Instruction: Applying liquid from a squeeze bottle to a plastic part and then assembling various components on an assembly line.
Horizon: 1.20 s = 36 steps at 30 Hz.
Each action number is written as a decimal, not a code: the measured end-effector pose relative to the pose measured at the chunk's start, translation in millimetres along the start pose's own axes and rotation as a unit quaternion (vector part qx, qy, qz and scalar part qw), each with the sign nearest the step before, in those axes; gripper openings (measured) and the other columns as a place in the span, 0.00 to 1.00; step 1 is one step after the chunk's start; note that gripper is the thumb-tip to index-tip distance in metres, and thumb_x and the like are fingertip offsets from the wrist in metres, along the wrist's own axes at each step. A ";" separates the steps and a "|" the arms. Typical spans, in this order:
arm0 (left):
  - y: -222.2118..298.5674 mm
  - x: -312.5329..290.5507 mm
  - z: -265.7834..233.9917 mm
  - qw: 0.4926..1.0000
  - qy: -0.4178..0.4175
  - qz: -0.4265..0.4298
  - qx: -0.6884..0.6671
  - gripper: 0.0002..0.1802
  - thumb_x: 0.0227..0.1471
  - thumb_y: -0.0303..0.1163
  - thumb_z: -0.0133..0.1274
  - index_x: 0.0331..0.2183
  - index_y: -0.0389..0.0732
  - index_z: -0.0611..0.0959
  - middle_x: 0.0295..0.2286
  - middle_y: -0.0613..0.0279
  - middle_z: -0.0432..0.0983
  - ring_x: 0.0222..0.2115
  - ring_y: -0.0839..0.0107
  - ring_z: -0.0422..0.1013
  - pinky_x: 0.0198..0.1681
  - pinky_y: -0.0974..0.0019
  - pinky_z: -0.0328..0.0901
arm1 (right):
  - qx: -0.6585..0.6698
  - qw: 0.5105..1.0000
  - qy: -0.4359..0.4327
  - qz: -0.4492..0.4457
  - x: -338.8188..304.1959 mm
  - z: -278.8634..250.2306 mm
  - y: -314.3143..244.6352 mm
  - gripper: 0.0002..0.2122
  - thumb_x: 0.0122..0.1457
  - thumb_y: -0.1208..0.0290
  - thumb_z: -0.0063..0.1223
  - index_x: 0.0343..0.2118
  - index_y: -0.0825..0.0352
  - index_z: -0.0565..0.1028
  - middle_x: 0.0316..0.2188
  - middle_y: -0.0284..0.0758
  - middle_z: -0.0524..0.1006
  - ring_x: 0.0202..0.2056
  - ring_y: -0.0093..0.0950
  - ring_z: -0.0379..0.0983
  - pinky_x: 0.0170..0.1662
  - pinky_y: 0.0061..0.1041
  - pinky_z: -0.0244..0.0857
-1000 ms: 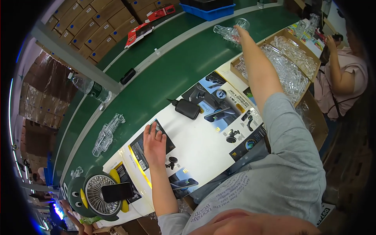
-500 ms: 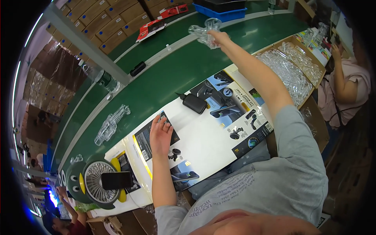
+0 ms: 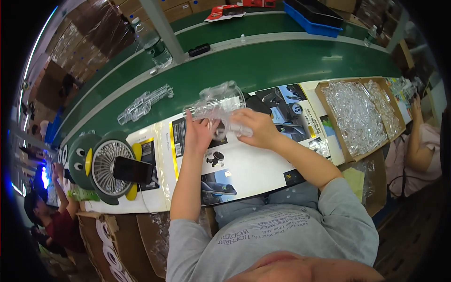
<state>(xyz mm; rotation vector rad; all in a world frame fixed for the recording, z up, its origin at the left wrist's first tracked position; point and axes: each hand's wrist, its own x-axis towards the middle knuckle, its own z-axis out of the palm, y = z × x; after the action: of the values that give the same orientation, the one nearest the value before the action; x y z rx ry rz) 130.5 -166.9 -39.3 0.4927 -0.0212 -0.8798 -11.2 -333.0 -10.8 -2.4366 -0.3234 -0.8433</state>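
In front of me is a bulky clear plastic piece [image 3: 224, 94] with a round, cup-like end. My right hand [image 3: 257, 128] is closed around its near right part. My left hand [image 3: 199, 134] grips its left side, with fingers partly seen through the clear plastic. Both hands are above the white printed cardboard sheet [image 3: 253, 167]. Another clear plastic assembly [image 3: 146, 104] lies on the green table to the left. Behind my right hand, the black device on the sheet is mostly hidden.
A carton [image 3: 350, 152] of many small clear parts stands at right. At left are a penguin-shaped fan [image 3: 101, 164] and a phone [image 3: 133, 170] against it. A water bottle [image 3: 157, 49] stands by the metal post [image 3: 162, 28]. A blue tray [image 3: 312, 21] sits at the back; co-workers are on both sides.
My right hand has come back from the far side of the table with the clear plastic piece. My left hand has moved from the sheet onto it. The view has turned.
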 end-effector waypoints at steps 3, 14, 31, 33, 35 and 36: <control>10.7 -7.9 9.1 0.994 -0.004 0.100 -0.040 0.30 0.53 0.51 0.40 0.49 0.37 0.62 0.47 0.50 0.62 0.49 0.58 0.59 0.52 0.54 0.56 | -0.012 0.994 -0.068 -0.086 -2.3 5.9 -8.5 0.24 0.32 0.72 0.60 0.39 0.61 0.71 0.46 0.34 0.68 0.37 0.32 0.71 0.37 0.27 0.66; 60.8 -20.4 1.8 0.947 0.036 0.293 -0.123 0.24 0.48 0.50 0.43 0.36 0.37 0.67 0.35 0.53 0.66 0.41 0.56 0.63 0.51 0.53 0.56 | 0.374 0.883 -0.183 0.215 -12.4 18.4 -4.2 0.17 0.51 0.62 0.53 0.41 0.66 0.69 0.30 0.37 0.74 0.31 0.25 0.71 0.36 0.24 0.64; 49.4 -22.0 2.0 0.963 -0.087 0.245 -0.077 0.27 0.44 0.51 0.47 0.40 0.38 0.69 0.36 0.51 0.67 0.41 0.53 0.62 0.53 0.52 0.53 | 0.509 0.721 -0.313 0.350 -8.5 19.0 -6.8 0.15 0.55 0.60 0.49 0.36 0.68 0.70 0.24 0.34 0.74 0.26 0.21 0.72 0.31 0.19 0.64; 48.3 -21.8 2.5 0.963 -0.093 0.240 -0.075 0.28 0.44 0.51 0.47 0.40 0.38 0.69 0.36 0.51 0.67 0.41 0.53 0.62 0.53 0.52 0.53 | 0.510 0.721 -0.312 0.351 -8.9 19.4 -5.9 0.15 0.55 0.60 0.49 0.37 0.68 0.71 0.24 0.34 0.74 0.26 0.21 0.72 0.31 0.19 0.64; 47.2 -22.0 3.4 0.965 -0.083 0.241 -0.065 0.28 0.44 0.50 0.47 0.41 0.39 0.68 0.36 0.50 0.67 0.41 0.53 0.62 0.53 0.51 0.53 | 0.512 0.720 -0.310 0.351 -9.7 20.4 -4.5 0.15 0.55 0.60 0.49 0.37 0.68 0.71 0.24 0.34 0.74 0.26 0.20 0.72 0.30 0.19 0.64; 46.7 -21.9 4.1 0.965 -0.083 0.240 -0.065 0.28 0.44 0.50 0.47 0.41 0.39 0.68 0.36 0.50 0.67 0.41 0.53 0.62 0.53 0.51 0.53 | 0.510 0.723 -0.310 0.349 -10.6 21.9 -3.3 0.15 0.55 0.60 0.49 0.37 0.67 0.71 0.24 0.34 0.74 0.26 0.20 0.71 0.30 0.19 0.64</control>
<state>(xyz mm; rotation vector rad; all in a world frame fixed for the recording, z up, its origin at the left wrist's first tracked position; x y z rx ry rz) 149.7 -127.4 -11.9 0.2699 -0.2264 -0.4401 -9.8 -318.5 -30.6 -1.4444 -0.0306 0.4604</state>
